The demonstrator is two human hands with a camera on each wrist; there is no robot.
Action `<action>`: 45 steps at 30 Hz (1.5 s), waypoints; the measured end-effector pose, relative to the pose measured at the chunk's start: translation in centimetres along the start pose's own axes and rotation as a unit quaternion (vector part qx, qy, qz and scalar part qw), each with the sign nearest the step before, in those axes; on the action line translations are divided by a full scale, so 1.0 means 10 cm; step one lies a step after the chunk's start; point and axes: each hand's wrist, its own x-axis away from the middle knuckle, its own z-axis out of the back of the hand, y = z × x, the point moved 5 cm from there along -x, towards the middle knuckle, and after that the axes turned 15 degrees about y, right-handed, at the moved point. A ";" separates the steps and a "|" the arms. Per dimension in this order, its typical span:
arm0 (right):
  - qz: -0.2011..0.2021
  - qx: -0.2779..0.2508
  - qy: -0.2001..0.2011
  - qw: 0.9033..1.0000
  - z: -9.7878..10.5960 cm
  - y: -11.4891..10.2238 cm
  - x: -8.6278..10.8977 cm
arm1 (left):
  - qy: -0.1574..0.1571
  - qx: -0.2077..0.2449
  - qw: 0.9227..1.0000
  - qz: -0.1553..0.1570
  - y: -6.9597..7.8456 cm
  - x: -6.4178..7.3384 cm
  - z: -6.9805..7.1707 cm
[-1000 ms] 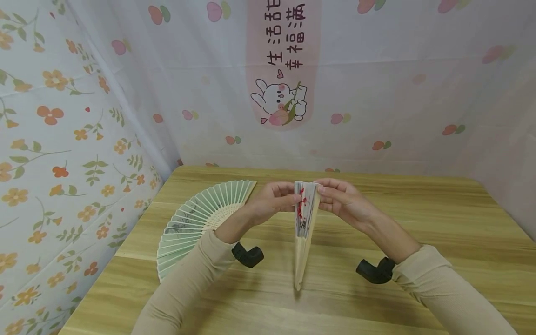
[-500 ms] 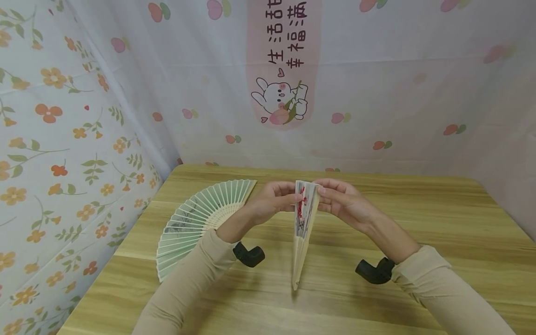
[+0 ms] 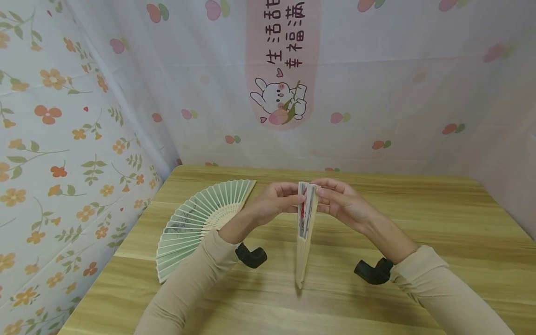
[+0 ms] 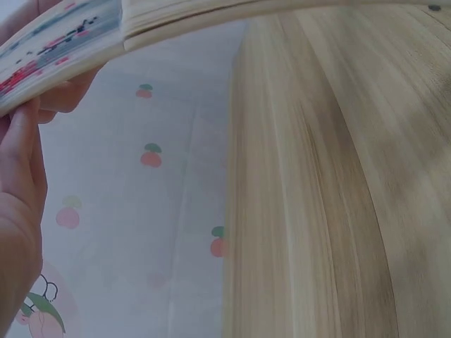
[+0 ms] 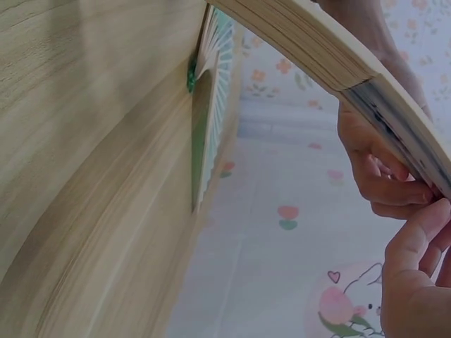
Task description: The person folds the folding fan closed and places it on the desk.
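Observation:
Between my two hands stands a nearly folded hand fan [image 3: 307, 218], its pale ribs pointing down and its grey-white leaf with red blossoms at the top. My left hand [image 3: 274, 203] pinches the leaf's left upper edge, thumb in front. On the opposite side my right hand [image 3: 344, 201] pinches the right upper edge near the pale guard stick. The ribs' lower end comes down close over the wooden table. In the right wrist view the fan's stacked ribs [image 5: 303, 46] run toward both sets of fingers. The left wrist view shows the printed leaf [image 4: 56, 49] at top left.
A spread green fan [image 3: 201, 218] lies on the table [image 3: 418, 223] at the left, partly behind the left forearm. A white printed curtain [image 3: 377, 93] hangs behind the table, and a flowered cloth [image 3: 75, 163] hangs on the left. Black wrist mounts [image 3: 251, 256] sit under both wrists.
The held fan's folds have turned and narrowed, so less of the red blossom print shows. Its lower end swung slightly left, then back right. Both hands keep their grip, the left shifting slightly right.

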 end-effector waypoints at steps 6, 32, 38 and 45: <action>-0.002 0.005 0.015 1.000 0.02 0.01 0.00 | 0.010 0.001 1.000 0.006 -0.02 -0.01 -0.02; -0.018 0.097 0.164 0.982 0.40 0.03 -0.01 | 0.096 0.020 0.994 0.040 -0.20 -0.25 -0.18; -0.026 0.090 0.195 0.976 0.54 0.05 -0.04 | 0.110 0.018 0.993 0.042 -0.29 -0.38 -0.23; -0.037 0.112 0.212 0.970 0.69 0.10 -0.07 | 0.123 0.007 0.991 0.054 -0.41 -0.50 -0.26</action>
